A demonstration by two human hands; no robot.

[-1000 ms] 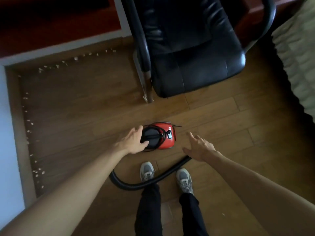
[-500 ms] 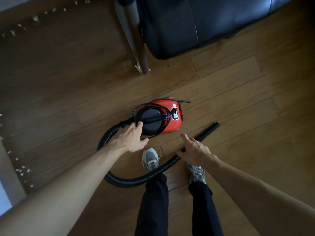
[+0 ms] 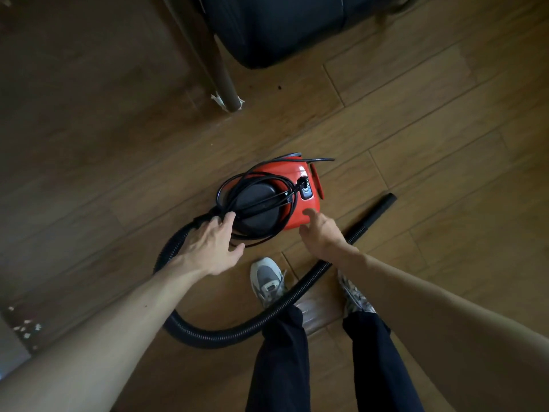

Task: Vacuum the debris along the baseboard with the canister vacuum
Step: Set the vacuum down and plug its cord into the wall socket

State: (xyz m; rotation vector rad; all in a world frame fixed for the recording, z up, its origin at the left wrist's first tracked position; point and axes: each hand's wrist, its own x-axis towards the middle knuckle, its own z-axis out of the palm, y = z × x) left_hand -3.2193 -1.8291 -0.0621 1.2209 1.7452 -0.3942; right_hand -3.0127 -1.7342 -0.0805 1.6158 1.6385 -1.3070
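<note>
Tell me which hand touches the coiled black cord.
The left hand; its fingertips meet the cord, while the right hand hovers by the red vacuum.

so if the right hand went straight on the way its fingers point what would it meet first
Most likely the red canister vacuum: the right hand has its fingers aimed at the shell's near side, just below the switch. Whether they touch it yet is unclear from this one view.

No lettering, brand or number is legible anywhere; the small panel [image 3: 306,193] on the red canister vacuum [image 3: 282,173], at centre frame, is too blurred to read.
</note>
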